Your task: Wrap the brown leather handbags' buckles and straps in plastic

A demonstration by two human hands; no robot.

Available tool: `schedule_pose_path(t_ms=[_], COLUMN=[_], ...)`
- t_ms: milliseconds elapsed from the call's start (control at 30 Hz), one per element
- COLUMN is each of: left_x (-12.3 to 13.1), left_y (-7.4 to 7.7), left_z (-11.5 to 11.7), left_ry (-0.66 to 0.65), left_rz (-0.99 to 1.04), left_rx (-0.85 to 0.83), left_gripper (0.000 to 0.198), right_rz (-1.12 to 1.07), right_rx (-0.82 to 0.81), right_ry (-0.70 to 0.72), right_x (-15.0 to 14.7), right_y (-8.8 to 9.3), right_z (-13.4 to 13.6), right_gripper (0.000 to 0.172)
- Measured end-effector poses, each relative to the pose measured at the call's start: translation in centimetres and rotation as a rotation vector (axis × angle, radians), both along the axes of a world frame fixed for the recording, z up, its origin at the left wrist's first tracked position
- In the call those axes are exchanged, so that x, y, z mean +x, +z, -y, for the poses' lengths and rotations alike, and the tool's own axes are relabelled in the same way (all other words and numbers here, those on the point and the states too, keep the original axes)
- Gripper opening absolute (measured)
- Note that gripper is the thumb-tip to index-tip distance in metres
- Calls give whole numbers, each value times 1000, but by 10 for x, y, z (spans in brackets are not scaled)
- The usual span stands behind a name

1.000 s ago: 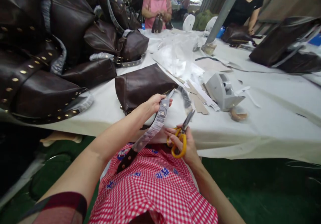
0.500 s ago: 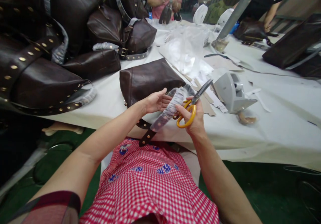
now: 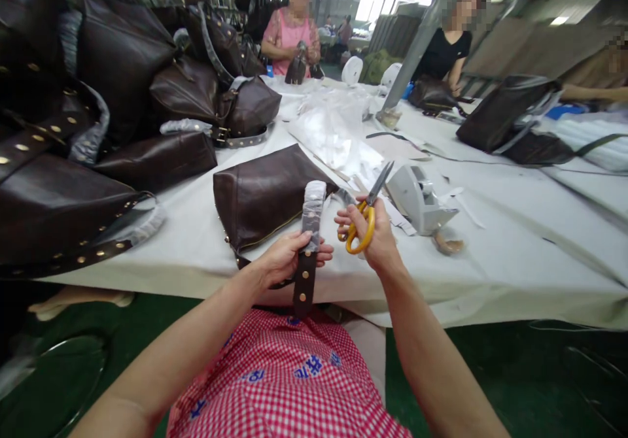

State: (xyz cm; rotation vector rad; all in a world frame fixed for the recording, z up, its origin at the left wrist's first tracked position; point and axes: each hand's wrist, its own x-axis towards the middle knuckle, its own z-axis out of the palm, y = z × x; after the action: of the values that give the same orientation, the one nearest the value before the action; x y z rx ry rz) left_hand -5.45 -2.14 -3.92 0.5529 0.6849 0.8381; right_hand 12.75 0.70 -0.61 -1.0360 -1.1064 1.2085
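My left hand grips a dark brown studded bag strap, thumb on top and fingers behind it. The strap's upper part is wrapped in clear plastic film, and its bare end hangs over the table edge. In my right hand is a pair of scissors with yellow handles, the blades pointing up and away and looking closed. Right behind the strap a dark brown leather bag lies on its side on the white-covered table.
A pile of brown bags covers the table's left. A grey tape dispenser stands right of the scissors. Clear plastic bags lie behind. Across the table, a person in a pink apron and one in black handle bags.
My left hand has closed on the strap, which now stands more upright. My right hand has come away from the wrapped part, still with the scissors. The view has tilted up.
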Motion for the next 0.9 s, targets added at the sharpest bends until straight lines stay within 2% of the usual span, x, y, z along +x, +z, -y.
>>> schedule_pose_path(t_ms=[67, 167, 267, 333, 400, 500, 600, 667, 733, 800, 900], left_x=[8, 18, 27, 31, 32, 33, 39, 44, 48, 51, 53], left_y=[5, 11, 11, 9, 6, 4, 2, 0, -4, -5, -3], left_z=[-6, -12, -15, -15, -14, -8, 4, 13, 20, 23, 14], left_ry=[77, 113, 131, 144, 143, 116, 90, 46, -49, -140, -181], left_rz=[56, 134, 200, 194, 147, 67, 42, 67, 123, 192, 321], left_rx=[-40, -93, -108, -95, -64, 4, 55, 37, 10, 9, -36], left_gripper=[19, 23, 25, 22, 18, 18, 24, 32, 40, 44, 48], right_rz=[-78, -251, -378, -405, -377, -199, 1, 101, 195, 276, 370], right_rx=[-107, -264, -390, -437, -403, -270, -198, -179, -128, -49, 1], right_ry=[145, 360, 551, 646, 603, 344, 126, 23, -57, -55, 122], right_x=[12, 25, 29, 29, 29, 28, 18, 8, 1, 4, 26], right_y=[-1, -7, -18, -27, -37, -51, -60, -63, -67, -69, -70], right_z=[25, 69, 104, 118, 125, 124, 118, 115, 115, 119, 136], right_gripper=[49, 54, 55, 64, 67, 60, 61, 55, 41, 28, 17])
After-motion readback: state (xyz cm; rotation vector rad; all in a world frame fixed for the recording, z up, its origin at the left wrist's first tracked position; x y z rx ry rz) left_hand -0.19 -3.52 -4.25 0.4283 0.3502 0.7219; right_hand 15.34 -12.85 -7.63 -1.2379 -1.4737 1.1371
